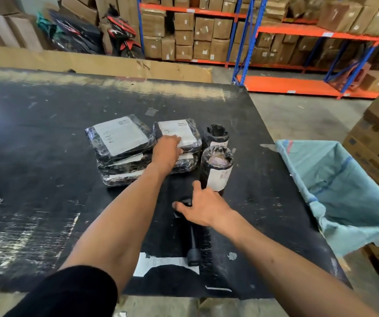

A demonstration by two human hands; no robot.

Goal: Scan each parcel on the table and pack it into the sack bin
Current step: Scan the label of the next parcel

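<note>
Warehouse racking in blue and orange (298, 33), stacked with brown cartons, fills the background from 12 to 2 o'clock, and a parked motorbike (120, 35) stands at 11 o'clock behind a long cardboard sheet. Nearer, a scuffed black tabletop (35, 145) carries the parcels at its centre: a pile of flat black-wrapped parcels (120, 152) with white labels, a second short pile (179, 143) just beside it at 3 o'clock, and two upright cylindrical parcels (217, 168) touching that pile's right side. The left hand (166, 152) rests on the top parcel of the second pile, fingers spread flat over its label. The right hand (203, 208) lies at 6 o'clock from the nearer cylinder, fingers curled around the head of a black handheld scanner (192, 239) lying on the tabletop. A pale blue sack bin (344, 186) hangs open off the tabletop's edge at 3 o'clock.
</note>
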